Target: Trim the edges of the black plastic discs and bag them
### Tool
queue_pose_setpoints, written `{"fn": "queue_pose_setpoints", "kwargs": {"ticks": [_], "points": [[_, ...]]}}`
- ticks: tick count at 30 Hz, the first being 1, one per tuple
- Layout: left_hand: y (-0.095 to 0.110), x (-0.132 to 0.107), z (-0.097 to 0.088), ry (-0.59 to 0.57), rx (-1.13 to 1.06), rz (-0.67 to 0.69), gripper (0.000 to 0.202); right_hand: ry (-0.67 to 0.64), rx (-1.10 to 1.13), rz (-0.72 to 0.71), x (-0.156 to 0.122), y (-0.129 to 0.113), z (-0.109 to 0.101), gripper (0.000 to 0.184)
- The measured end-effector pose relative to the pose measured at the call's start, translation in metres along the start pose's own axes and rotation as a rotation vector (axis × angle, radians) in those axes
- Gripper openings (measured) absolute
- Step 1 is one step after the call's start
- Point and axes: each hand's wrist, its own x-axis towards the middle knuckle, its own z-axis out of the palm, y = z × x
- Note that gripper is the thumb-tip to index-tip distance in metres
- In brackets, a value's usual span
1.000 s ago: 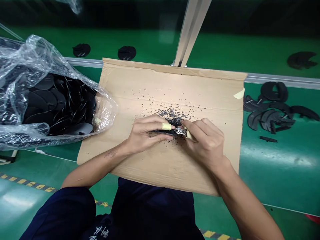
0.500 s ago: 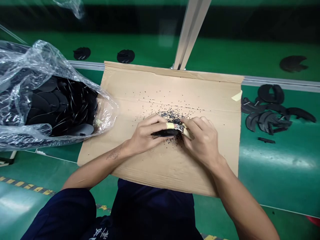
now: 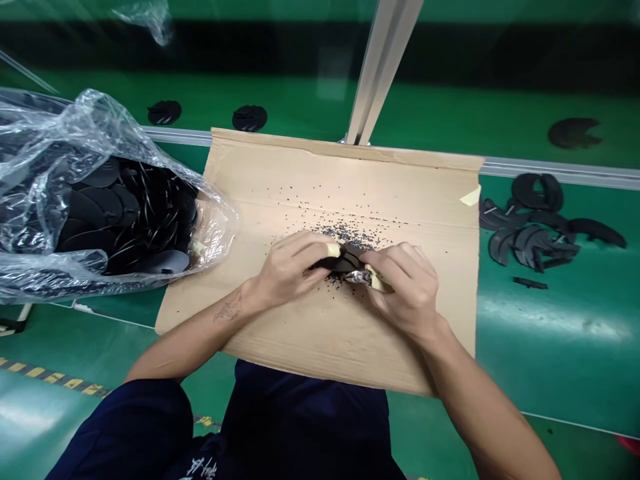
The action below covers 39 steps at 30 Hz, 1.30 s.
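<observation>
**A:** Looking down from our head view, what is our left hand [image 3: 293, 267] doing?

**B:** We have it closed firmly around a black piece [image 3: 340, 262], with tape [image 3: 333, 249] wrapped on one finger.

**A:** And our right hand [image 3: 405, 290]?

**B:** It's closed too, pinching a small metal cutter [image 3: 357, 277] against the black piece. The two hands nearly touch, and more tape [image 3: 375, 279] shows on the right fingers.

**A:** Where are we working?

**B:** Just above the middle of a cardboard sheet [image 3: 320, 180], with the piece held up off it. Black crumbs [image 3: 345, 233] lie scattered across the cardboard, thickest just beyond our hands.

**A:** What do we see around it?

**B:** To the left, a plastic bag [image 3: 213, 230] full of black discs [image 3: 95, 223] overlaps the cardboard's edge. To the right, black pieces [image 3: 530, 243] lie on the green surface [image 3: 550, 333], just beyond the cardboard. A metal rail [image 3: 560, 171] runs across behind them.
</observation>
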Motion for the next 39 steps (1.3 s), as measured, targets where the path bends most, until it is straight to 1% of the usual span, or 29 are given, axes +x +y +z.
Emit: {"fn": "queue_pose_setpoints", "kwargs": {"ticks": [2,4,5,6,8,10,11,13,15,17,22,25,27,30,34,37,39], "points": [[0.000,-0.002,0.001,-0.080,0.168,0.021,0.017,0.005,-0.125,-0.114,-0.001,-0.001,0.000,0.015],[0.001,-0.003,0.002,-0.133,0.283,0.033,0.024,-0.015,-0.112,-0.176,-0.002,-0.004,-0.001,0.012],[0.002,-0.003,0.002,-0.143,0.300,0.032,0.027,-0.018,-0.062,-0.169,-0.002,-0.005,-0.001,0.010],[0.002,-0.003,0.003,-0.142,0.288,0.023,0.029,-0.013,-0.001,-0.133,-0.001,-0.007,-0.003,0.009],[0.001,-0.003,0.003,-0.118,0.197,-0.016,0.030,0.019,0.095,0.018,0.000,-0.009,-0.007,0.010],[0.000,-0.002,0.003,-0.078,0.073,-0.069,0.030,0.042,0.119,0.187,0.002,-0.007,-0.014,0.023],[0.000,-0.001,0.002,-0.059,0.016,-0.095,0.030,0.040,0.112,0.244,0.003,-0.004,-0.017,0.032],[0.000,0.001,0.002,-0.028,-0.082,-0.152,0.028,-0.007,0.095,0.281,0.004,0.003,-0.022,0.047],[0.001,0.001,0.001,0.001,-0.163,-0.213,0.025,-0.087,0.072,0.245,0.005,0.010,-0.023,0.052],[0.001,0.001,0.001,0.011,-0.235,-0.262,0.024,-0.133,0.035,0.193,0.006,0.016,-0.022,0.048],[0.002,-0.001,0.001,-0.019,-0.332,-0.338,0.022,-0.072,-0.002,0.080,0.008,0.026,-0.019,0.039],[0.001,-0.001,0.002,-0.026,-0.341,-0.375,0.023,-0.096,-0.004,0.073,0.008,0.029,-0.019,0.038],[0.001,-0.001,0.002,-0.010,-0.332,-0.361,0.022,-0.120,-0.004,0.070,0.006,0.030,-0.019,0.041],[0.001,-0.001,0.002,0.024,-0.321,-0.307,0.021,-0.134,-0.018,0.005,0.005,0.029,-0.019,0.043],[0.000,0.001,0.002,0.087,-0.348,-0.219,0.020,-0.110,0.004,-0.043,0.007,0.026,-0.020,0.034],[0.000,0.002,0.002,0.095,-0.363,-0.189,0.018,-0.108,0.029,-0.044,0.009,0.022,-0.022,0.029],[0.000,0.002,0.001,0.091,-0.378,-0.185,0.020,-0.100,0.019,-0.056,0.010,0.020,-0.022,0.027]]}}
